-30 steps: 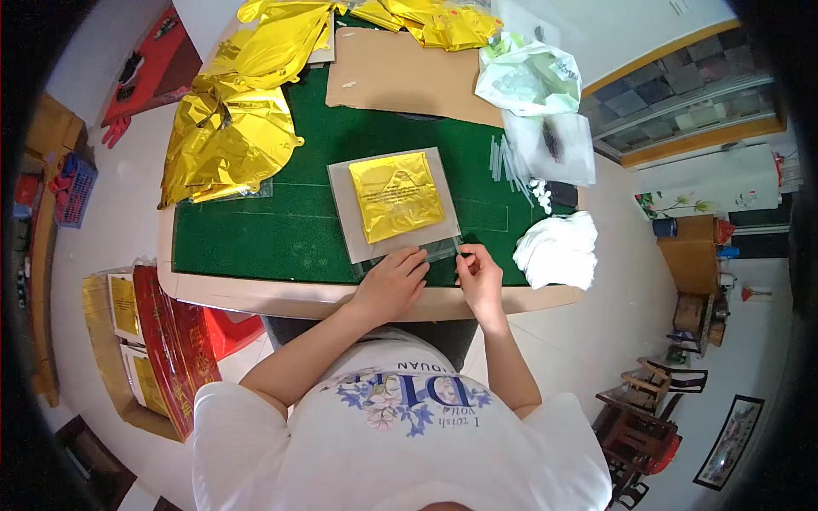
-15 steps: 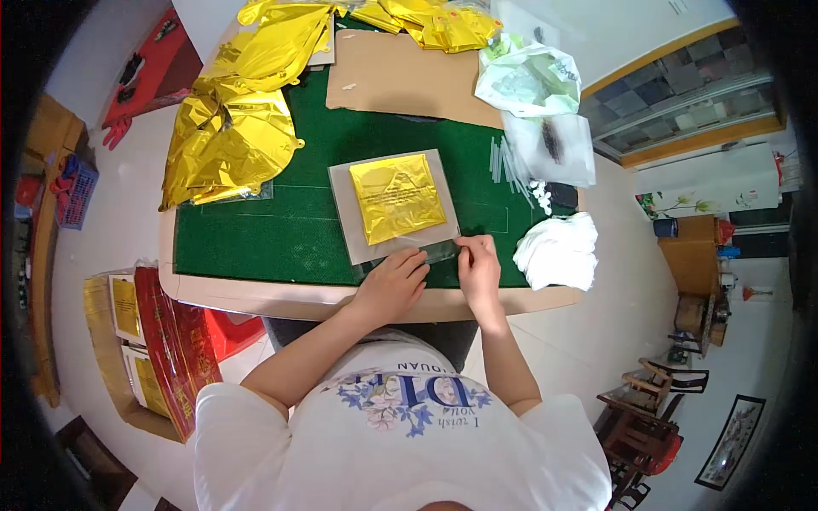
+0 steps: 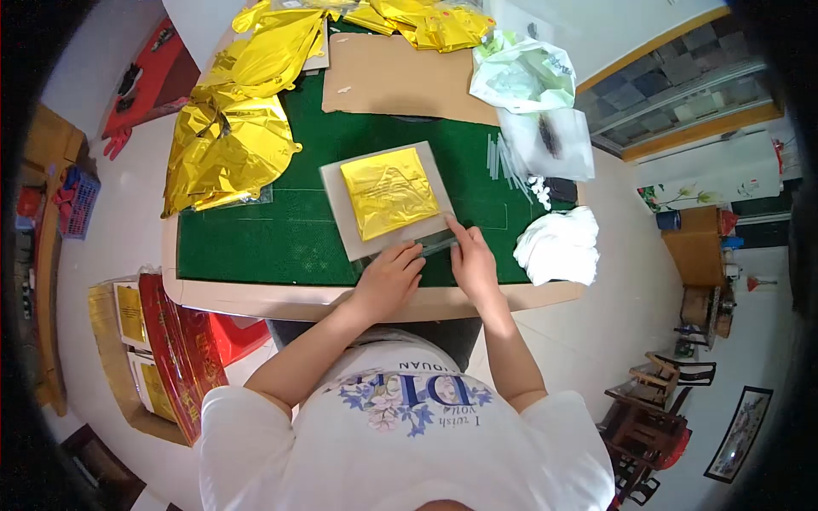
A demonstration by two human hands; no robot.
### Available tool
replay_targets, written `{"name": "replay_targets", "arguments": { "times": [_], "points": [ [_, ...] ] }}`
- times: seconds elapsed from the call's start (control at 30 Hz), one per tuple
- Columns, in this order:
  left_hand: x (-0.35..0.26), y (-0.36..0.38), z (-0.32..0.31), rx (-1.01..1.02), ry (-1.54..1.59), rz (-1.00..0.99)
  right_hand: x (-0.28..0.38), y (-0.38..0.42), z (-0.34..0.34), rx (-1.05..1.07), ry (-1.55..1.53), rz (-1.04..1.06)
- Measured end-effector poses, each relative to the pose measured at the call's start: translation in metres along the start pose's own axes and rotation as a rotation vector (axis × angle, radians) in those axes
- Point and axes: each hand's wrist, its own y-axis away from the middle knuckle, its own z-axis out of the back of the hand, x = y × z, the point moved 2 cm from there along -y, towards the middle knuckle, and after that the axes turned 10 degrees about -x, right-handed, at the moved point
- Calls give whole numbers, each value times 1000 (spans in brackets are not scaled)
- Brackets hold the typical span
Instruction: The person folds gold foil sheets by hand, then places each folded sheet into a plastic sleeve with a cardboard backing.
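Observation:
A folded gold foil sheet (image 3: 389,194) lies on a grey-beige square board (image 3: 339,209), which seems to be in a clear plastic sleeve (image 3: 436,247). The board sits tilted on the green mat (image 3: 247,243). My left hand (image 3: 389,281) rests on the sleeve's near edge with its fingers bent together; whether they pinch the film is hidden. My right hand (image 3: 473,262) is at the near right corner, index finger stretched out onto the corner and thumb apart from it.
Gold foil balloons (image 3: 234,140) lie at the left, with more foil (image 3: 443,25) at the back. Beyond the board is cardboard (image 3: 400,77). On the right are a plastic bag (image 3: 524,81), clear strips (image 3: 503,162) and white cloth (image 3: 558,247). An open carton (image 3: 106,341) stands lower left.
The board with the foil has shifted slightly left and up and turned a little. My right index finger has stretched forward onto the board's corner; before, the fingers were bent together there.

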Motion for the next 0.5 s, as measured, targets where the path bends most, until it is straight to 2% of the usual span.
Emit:
{"name": "replay_targets", "arguments": {
  "times": [0.1,0.13,0.17,0.27,0.4,0.47,0.5],
  "points": [
    [9,-6,6,-10,-23,12,2,-6,2,-49,-143,-94],
    [13,-7,7,-28,-32,23,2,-10,1,-150,-186,-101],
    [17,-8,8,-45,-40,34,-4,-13,-4,-153,-189,-103],
    [16,-12,8,-63,-45,31,-20,-22,-20,-9,-264,-400],
    [14,-26,-2,-95,-49,86,-34,-33,-28,88,-193,-375],
    [13,-39,-13,-126,-85,65,-38,-36,-31,177,-463,-503],
    [13,-45,-20,-153,-117,43,-36,-36,-29,180,-462,-498]
  ]
}}
